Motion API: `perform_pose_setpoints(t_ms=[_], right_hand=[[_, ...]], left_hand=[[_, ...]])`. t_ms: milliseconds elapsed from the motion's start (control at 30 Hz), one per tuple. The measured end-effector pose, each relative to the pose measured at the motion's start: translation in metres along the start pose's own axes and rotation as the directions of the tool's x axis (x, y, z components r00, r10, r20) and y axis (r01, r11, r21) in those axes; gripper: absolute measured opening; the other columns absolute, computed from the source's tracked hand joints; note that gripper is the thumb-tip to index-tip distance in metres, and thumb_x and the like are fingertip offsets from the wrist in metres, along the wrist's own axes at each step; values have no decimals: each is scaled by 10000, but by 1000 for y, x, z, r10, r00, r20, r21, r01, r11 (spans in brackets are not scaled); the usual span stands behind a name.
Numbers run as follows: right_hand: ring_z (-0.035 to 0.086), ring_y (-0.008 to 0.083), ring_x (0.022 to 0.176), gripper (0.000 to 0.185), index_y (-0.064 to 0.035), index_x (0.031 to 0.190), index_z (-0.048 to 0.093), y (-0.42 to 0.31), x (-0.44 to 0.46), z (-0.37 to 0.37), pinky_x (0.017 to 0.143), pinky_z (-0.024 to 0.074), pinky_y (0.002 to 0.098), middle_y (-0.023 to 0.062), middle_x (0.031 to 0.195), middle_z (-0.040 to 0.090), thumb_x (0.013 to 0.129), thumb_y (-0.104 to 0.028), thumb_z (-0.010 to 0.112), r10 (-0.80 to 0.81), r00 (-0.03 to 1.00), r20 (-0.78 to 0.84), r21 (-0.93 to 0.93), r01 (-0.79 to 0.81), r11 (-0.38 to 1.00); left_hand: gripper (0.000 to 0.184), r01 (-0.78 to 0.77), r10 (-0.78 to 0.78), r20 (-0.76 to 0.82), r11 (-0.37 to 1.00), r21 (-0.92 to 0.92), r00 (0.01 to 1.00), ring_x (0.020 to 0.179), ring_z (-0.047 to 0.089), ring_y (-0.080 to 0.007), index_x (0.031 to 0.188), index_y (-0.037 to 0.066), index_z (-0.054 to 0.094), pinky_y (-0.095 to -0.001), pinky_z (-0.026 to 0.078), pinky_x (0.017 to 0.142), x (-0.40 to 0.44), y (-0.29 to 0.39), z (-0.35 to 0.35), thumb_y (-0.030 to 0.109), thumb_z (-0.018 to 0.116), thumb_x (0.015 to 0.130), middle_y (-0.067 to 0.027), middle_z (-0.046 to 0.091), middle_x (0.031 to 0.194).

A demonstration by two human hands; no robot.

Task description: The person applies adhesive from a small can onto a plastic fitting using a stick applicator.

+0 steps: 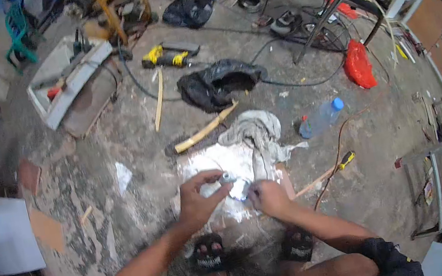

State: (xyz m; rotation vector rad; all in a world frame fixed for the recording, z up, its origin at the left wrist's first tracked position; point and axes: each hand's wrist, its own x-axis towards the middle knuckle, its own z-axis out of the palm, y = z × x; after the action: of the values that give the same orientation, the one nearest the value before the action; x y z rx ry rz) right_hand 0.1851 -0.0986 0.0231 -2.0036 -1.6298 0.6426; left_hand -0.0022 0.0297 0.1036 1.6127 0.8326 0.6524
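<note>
Low in front of me, between my feet, my left hand [198, 201] pinches a small shiny metal part [227, 178] with a rounded end. My right hand [271, 197] is closed just to the right of it, fingertips pressed together at the part's right side. Glare hides what those fingertips grip. Under both hands lies a brightly lit pale sheet [196, 164]. A crumpled grey-white cloth [253, 130] rests on its far edge.
Beyond the cloth sit a wooden strip [206, 129] and a black plastic bag [207, 90]. A yellow power tool [165, 58] lies farther off. Rightward are a blue-capped bottle [323, 119], a yellow-handled screwdriver [347, 160], a cable [341, 144] and a red bag [359, 67].
</note>
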Motion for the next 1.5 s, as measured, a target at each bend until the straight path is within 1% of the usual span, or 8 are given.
perform_pose_setpoints(t_ms=[133, 367, 533, 767, 867, 1100, 1267, 1500], right_hand=[[652, 371, 730, 137, -71, 802, 708, -7, 7, -5, 658, 512, 485, 193, 766, 651, 839, -174, 627, 173, 980, 94, 69, -180, 981], [648, 364, 778, 100, -61, 774, 665, -3, 8, -16, 707, 511, 486, 153, 812, 662, 779, -118, 584, -183, 983, 7, -348, 174, 921], [685, 334, 752, 161, -57, 828, 720, -9, 13, -14, 722, 546, 456, 192, 819, 691, 845, -153, 592, 20, 995, 97, 188, -38, 981], [630, 369, 688, 189, -34, 752, 658, -4, 18, -13, 639, 497, 468, 192, 726, 630, 863, -181, 615, -212, 975, -66, -211, 194, 958], [645, 363, 720, 174, -33, 811, 692, -2, 16, -7, 656, 495, 454, 201, 770, 661, 848, -190, 625, -57, 998, -3, 144, 57, 988], [624, 372, 724, 177, -34, 836, 715, 13, 15, -27, 814, 425, 437, 208, 775, 661, 832, -197, 646, -27, 990, -141, 105, 42, 994], [583, 256, 582, 130, 18, 776, 684, 12, 5, -41, 526, 441, 361, 154, 658, 607, 823, -104, 681, 57, 952, -300, 220, 11, 975], [512, 94, 576, 81, 27, 812, 683, 7, -5, -50, 534, 415, 274, 51, 622, 576, 851, -44, 675, 131, 909, -395, 347, 16, 938]], left_hand=[[285, -26, 32, 35, 990, -141, 999, 930, 619, -116, 1057, 15, 690, -291, 486, 854, 7, -9, 7, 97, 803, 808, -57, 697, 995], [288, -24, 24, 0, 980, -195, 1000, 941, 623, -118, 1049, 24, 685, -290, 469, 870, 16, -7, 5, 48, 808, 790, -55, 696, 1014], [303, -85, 76, -98, 993, -88, 992, 942, 628, -133, 1037, 9, 691, -297, 489, 870, 21, 10, -8, 89, 829, 780, -68, 700, 1019], [292, -156, 148, -77, 980, -123, 986, 953, 630, -117, 1064, 24, 699, -279, 489, 859, 20, 13, -11, 70, 808, 797, -59, 707, 1029], [301, -159, 154, -58, 981, -107, 986, 944, 636, -112, 1068, 28, 697, -276, 494, 844, 18, 9, -13, 64, 811, 791, -56, 711, 1023], [295, -120, 121, 8, 989, -82, 993, 987, 654, -143, 1057, 14, 662, -301, 512, 910, 15, 1, -16, -55, 768, 791, -75, 700, 1044], [280, -34, 36, 38, 999, -28, 999, 979, 642, -116, 1057, 39, 698, -285, 487, 900, 12, -14, -15, -2, 783, 793, -41, 716, 1031], [270, 62, -73, 98, 992, 113, 992, 990, 640, -133, 1043, 48, 713, -317, 483, 906, -5, -62, -12, 115, 802, 797, -52, 722, 1038]])
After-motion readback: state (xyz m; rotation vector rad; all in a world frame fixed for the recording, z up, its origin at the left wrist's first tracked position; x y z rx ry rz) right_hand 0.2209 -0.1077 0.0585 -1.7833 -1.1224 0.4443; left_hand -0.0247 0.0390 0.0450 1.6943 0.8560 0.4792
